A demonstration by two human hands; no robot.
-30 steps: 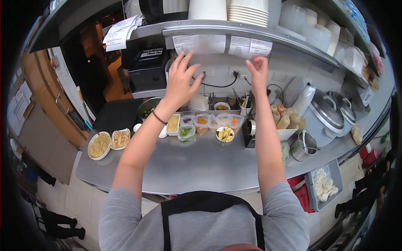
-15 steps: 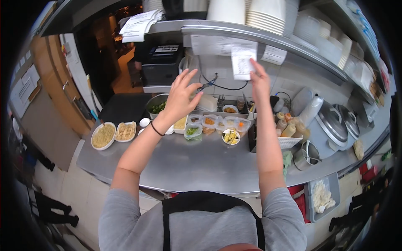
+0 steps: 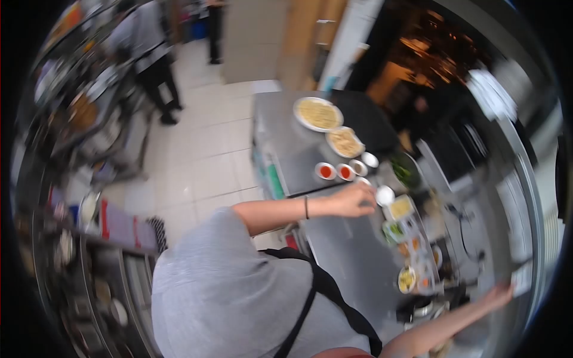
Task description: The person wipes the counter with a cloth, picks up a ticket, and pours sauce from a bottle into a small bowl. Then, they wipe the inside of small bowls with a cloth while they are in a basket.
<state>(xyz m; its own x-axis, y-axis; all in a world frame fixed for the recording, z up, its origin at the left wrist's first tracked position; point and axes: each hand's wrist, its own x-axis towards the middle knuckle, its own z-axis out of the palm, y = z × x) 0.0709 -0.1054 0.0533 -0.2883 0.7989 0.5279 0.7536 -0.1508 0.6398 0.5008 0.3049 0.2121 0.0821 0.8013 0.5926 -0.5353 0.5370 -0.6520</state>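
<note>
The left hand (image 3: 353, 200) fingers pinch a small white cup (image 3: 385, 195) off the tabletop (image 3: 346, 250), not yet set elsewhere, while the right hand (image 3: 498, 293) fingers pinch a paper ticket (image 3: 521, 278).

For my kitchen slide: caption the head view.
Left hand reaches a small white cup on the steel counter; right hand holds a paper ticket.

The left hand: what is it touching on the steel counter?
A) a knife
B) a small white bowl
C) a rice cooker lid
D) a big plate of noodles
B: the left hand has its fingers on a small white bowl, while the noodle plate sits farther along the counter.
</note>
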